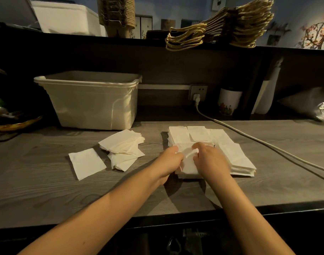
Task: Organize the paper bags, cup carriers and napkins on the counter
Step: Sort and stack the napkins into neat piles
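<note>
Head-worn wide-angle camera at the counter [47, 181] front edge, tilted forward and down; forearms enter from 5 and 7 o'clock. Close range: left hand [169, 160] and right hand [211, 161] on the napkin stack [238, 157] sit just right of frame centre. Upper shelf [83, 40] closes the view at 12 o'clock, bowed by the lens.

A takeaway café counter is suggested by brown paper carrier bags [240, 23] and pulp cup carriers [117, 13] stacked on a dark ledge [286, 48], with white paper napkins [203, 137] piled on a grey wood-grain worktop [47, 181].
</note>
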The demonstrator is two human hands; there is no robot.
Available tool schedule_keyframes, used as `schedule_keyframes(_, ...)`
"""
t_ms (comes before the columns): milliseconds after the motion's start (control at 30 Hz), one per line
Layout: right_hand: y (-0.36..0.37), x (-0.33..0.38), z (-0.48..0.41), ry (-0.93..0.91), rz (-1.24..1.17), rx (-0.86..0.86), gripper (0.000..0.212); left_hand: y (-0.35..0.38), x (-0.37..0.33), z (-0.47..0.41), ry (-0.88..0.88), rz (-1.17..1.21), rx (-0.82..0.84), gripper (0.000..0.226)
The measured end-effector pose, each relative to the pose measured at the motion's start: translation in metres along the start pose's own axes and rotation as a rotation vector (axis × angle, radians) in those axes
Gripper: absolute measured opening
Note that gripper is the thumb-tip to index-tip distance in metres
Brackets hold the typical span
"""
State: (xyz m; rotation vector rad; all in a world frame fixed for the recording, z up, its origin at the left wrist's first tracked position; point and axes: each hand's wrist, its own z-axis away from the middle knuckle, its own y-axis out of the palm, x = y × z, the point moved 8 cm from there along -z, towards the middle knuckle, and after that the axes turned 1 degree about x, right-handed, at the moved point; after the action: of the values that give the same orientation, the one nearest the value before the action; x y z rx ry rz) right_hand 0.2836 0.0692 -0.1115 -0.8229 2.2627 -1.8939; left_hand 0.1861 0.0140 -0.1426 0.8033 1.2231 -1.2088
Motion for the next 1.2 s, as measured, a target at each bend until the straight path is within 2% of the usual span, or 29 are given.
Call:
schedule_keyframes(100, 0.002, 0.009, 0.0, -0.029, -0.023, 0.021, 0.038, -0.006, 0.003, 0.002, -0.042, 0.106, -0.021, 0.019)
schedule_keyframes(167, 0.004, 0.012, 0.0, -0.029, -0.034, 0.034, 0.038, -0.01, 0.004, 0.005, -0.05, 0.175, -0.051, 0.019)
schedule_keyframes(267, 0.006, 0.011, 0.0, -0.009, -0.09, 0.06, 0.038, -0.004, 0.004, 0.009, -0.04, 0.2, -0.033, 0.037)
schedule_keyframes(367, -0.004, 0.002, 0.002, 0.053, -0.244, 0.07, 0.037, -0.001, 0.0, 0.01, -0.023, 0.183, -0.045, 0.049)
schedule_keyframes(467, -0.009, -0.002, 0.006, 0.082, -0.382, 0.119, 0.04, 0.001, -0.003, 0.01, -0.027, 0.171, -0.064, 0.049)
schedule_keyframes(567, -0.003, 0.009, 0.015, 0.049, -0.421, 0.226, 0.043, 0.004, -0.004, 0.008, -0.047, 0.135, -0.083, 0.046)
schedule_keyframes(667, 0.001, 0.018, 0.02, 0.028, -0.427, 0.258, 0.044, 0.006, -0.007, 0.009, -0.03, 0.097, -0.088, 0.051)
schedule_keyframes(833, 0.006, 0.02, 0.018, 0.023, -0.401, 0.244, 0.044, 0.005, -0.004, 0.003, -0.025, -0.031, -0.109, 0.053)
schedule_keyframes(1033, 0.013, 0.022, 0.016, -0.031, -0.229, 0.275, 0.033, 0.004, -0.006, -0.001, 0.011, -0.087, -0.117, 0.053)
schedule_keyframes(1100, 0.007, 0.023, 0.015, -0.035, -0.247, 0.236, 0.033, -0.003, -0.014, 0.001, 0.057, -0.103, -0.129, 0.055)
schedule_keyframes(1200, -0.015, 0.026, 0.012, -0.045, -0.326, 0.087, 0.035, -0.041, -0.037, 0.003, 0.149, -0.179, -0.2, 0.054)
